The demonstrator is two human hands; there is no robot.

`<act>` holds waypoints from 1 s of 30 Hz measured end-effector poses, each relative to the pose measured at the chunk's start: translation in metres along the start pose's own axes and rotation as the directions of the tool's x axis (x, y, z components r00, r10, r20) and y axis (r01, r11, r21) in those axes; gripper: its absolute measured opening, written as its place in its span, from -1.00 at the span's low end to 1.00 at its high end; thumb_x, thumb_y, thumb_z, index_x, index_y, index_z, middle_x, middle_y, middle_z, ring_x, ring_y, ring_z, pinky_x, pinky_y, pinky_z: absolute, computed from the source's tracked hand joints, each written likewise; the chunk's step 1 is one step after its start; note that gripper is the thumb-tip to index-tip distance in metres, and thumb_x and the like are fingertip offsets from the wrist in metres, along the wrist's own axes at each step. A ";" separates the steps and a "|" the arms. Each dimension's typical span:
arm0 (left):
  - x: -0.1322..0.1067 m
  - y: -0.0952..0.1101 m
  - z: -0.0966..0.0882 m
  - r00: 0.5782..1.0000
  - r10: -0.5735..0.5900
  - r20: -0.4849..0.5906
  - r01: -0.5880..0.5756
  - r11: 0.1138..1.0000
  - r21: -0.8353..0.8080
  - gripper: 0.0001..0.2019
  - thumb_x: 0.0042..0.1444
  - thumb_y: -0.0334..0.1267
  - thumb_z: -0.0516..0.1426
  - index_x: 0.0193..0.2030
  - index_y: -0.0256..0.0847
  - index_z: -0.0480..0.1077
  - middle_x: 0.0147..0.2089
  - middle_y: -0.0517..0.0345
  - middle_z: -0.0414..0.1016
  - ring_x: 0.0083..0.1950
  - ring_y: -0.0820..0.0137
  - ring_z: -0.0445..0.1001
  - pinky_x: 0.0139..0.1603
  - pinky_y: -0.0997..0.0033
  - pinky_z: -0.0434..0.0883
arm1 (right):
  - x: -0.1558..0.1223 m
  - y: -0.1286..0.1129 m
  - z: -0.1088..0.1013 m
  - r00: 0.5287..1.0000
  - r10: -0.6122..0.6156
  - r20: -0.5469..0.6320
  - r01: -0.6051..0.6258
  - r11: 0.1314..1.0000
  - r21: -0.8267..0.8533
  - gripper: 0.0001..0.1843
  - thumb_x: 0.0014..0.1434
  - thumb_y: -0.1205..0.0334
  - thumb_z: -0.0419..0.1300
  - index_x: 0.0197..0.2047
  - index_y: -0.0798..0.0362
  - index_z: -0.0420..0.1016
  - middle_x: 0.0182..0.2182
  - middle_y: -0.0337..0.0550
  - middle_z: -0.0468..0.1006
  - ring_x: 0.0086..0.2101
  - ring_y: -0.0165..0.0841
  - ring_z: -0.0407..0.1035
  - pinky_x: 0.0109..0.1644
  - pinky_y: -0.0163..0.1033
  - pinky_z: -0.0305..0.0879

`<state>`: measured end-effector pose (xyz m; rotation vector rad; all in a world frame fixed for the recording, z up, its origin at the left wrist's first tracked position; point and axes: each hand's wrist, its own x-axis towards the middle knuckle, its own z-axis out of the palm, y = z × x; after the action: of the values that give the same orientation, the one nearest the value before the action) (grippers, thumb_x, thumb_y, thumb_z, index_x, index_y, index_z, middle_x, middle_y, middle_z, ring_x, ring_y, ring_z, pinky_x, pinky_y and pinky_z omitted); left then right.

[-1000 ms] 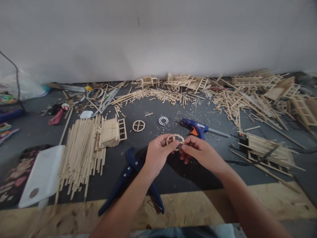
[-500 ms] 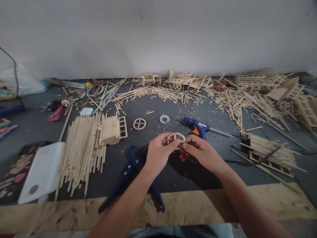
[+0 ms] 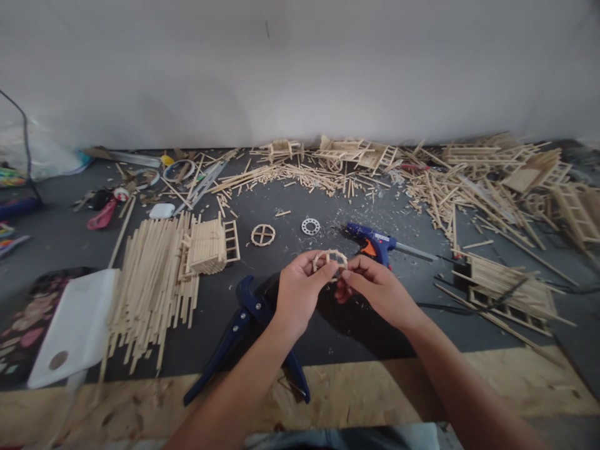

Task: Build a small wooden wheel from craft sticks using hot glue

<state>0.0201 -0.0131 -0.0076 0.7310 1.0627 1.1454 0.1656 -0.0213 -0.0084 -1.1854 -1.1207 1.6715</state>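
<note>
A small wooden wheel (image 3: 329, 254) made of short stick pieces is held above the dark table between my two hands. My left hand (image 3: 300, 284) pinches its left and near side, thumb on top. On the right rim, the fingertips of my right hand (image 3: 375, 286) are closed too; whether they also pinch a small piece is too small to tell. A finished-looking wheel with crossed spokes (image 3: 263, 235) lies beyond my left hand. Farther off my fingertips lies a white ring with holes (image 3: 310, 226). The blue glue gun (image 3: 372, 240) rests beyond my right hand.
A blue pipe cutter (image 3: 253, 312) lies partly under my left forearm. Left of it are a bundle of sticks (image 3: 140, 281), a small slatted wooden model (image 3: 209, 247) and a white phone-like slab (image 3: 75, 325). Stick offcuts (image 3: 300, 178) and more models line the wall. A black cable (image 3: 487, 306) crosses at right.
The hands and the wheel stay nearly in place, with my right fingertips shifting slightly at the rim. The whole view has shifted a little.
</note>
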 end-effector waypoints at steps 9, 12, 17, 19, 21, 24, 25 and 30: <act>0.001 0.000 0.000 0.996 -0.085 0.039 0.090 0.985 -0.150 -0.73 -0.15 -0.29 0.35 -0.28 -0.27 0.45 -0.41 0.23 0.52 -0.41 0.52 0.46 -0.29 0.47 0.42 | 0.000 -0.002 0.005 0.991 -0.097 -0.094 0.096 0.995 -0.019 -0.78 0.03 0.08 0.27 -0.34 0.02 0.40 -0.54 -0.32 0.44 -0.52 -0.46 0.33 -0.37 -0.28 0.31; 0.001 0.000 0.000 0.990 -0.115 0.077 0.126 0.979 -0.161 -0.71 -0.14 -0.29 0.34 -0.25 -0.25 0.44 -0.37 0.21 0.53 -0.38 0.48 0.49 -0.24 0.39 0.44 | 0.001 -0.003 0.005 0.982 -0.086 -0.168 0.081 0.996 -0.033 -0.77 0.00 0.05 0.28 -0.36 0.02 0.43 -0.55 -0.31 0.44 -0.51 -0.46 0.31 -0.37 -0.28 0.29; 0.001 0.000 0.002 0.988 -0.110 0.111 0.121 0.988 -0.093 -0.74 -0.12 -0.32 0.33 -0.24 -0.26 0.48 -0.33 0.18 0.56 -0.32 0.51 0.49 -0.17 0.48 0.40 | 0.002 -0.003 0.002 0.959 -0.085 -0.269 0.071 0.996 -0.060 -0.77 -0.04 0.06 0.30 -0.38 0.03 0.47 -0.50 -0.29 0.45 -0.48 -0.46 0.29 -0.36 -0.31 0.25; 0.000 0.000 0.002 0.988 -0.106 0.115 0.116 0.989 -0.088 -0.75 -0.12 -0.32 0.33 -0.24 -0.25 0.49 -0.33 0.19 0.56 -0.32 0.52 0.48 -0.19 0.51 0.38 | 0.001 -0.003 0.002 0.961 -0.085 -0.263 0.073 0.996 -0.056 -0.78 -0.03 0.07 0.30 -0.37 0.03 0.49 -0.48 -0.28 0.47 -0.46 -0.45 0.30 -0.34 -0.30 0.25; 0.000 -0.001 0.002 0.987 -0.110 0.121 0.121 0.988 -0.096 -0.74 -0.12 -0.31 0.33 -0.23 -0.25 0.49 -0.34 0.19 0.56 -0.34 0.52 0.48 -0.25 0.52 0.38 | 0.001 -0.003 0.002 0.971 -0.073 -0.227 0.068 0.997 -0.029 -0.79 -0.03 0.08 0.30 -0.35 0.02 0.50 -0.44 -0.26 0.51 -0.44 -0.44 0.32 -0.30 -0.29 0.27; -0.001 0.001 0.002 0.983 -0.125 0.138 0.142 0.983 -0.121 -0.74 -0.13 -0.30 0.34 -0.24 -0.25 0.48 -0.35 0.19 0.56 -0.38 0.52 0.48 -0.30 0.52 0.38 | 0.000 -0.003 0.002 0.985 -0.063 -0.163 0.067 0.998 0.020 -0.79 -0.02 0.12 0.31 -0.31 0.01 0.51 -0.37 -0.23 0.55 -0.40 -0.43 0.36 -0.22 -0.26 0.29; -0.001 0.001 0.003 0.981 -0.132 0.142 0.151 0.980 -0.132 -0.74 -0.13 -0.30 0.34 -0.25 -0.25 0.48 -0.35 0.19 0.56 -0.39 0.51 0.49 -0.32 0.52 0.38 | 0.000 -0.003 0.002 0.987 -0.062 -0.149 0.068 0.997 0.035 -0.80 -0.01 0.13 0.30 -0.29 0.00 0.51 -0.35 -0.23 0.56 -0.39 -0.43 0.36 -0.20 -0.26 0.30; -0.001 0.004 0.003 0.977 -0.167 0.133 0.188 0.968 -0.169 -0.71 -0.14 -0.27 0.35 -0.26 -0.27 0.44 -0.37 0.18 0.56 -0.42 0.49 0.51 -0.38 0.52 0.39 | 0.000 -0.004 0.002 0.990 -0.053 -0.128 0.063 0.995 0.075 -0.79 0.01 0.13 0.29 -0.25 -0.02 0.52 -0.34 -0.22 0.56 -0.38 -0.40 0.37 -0.20 -0.22 0.31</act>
<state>0.0214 -0.0126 -0.0029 0.5421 0.8928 1.0163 0.1644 -0.0202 -0.0046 -1.1795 -0.9929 1.5601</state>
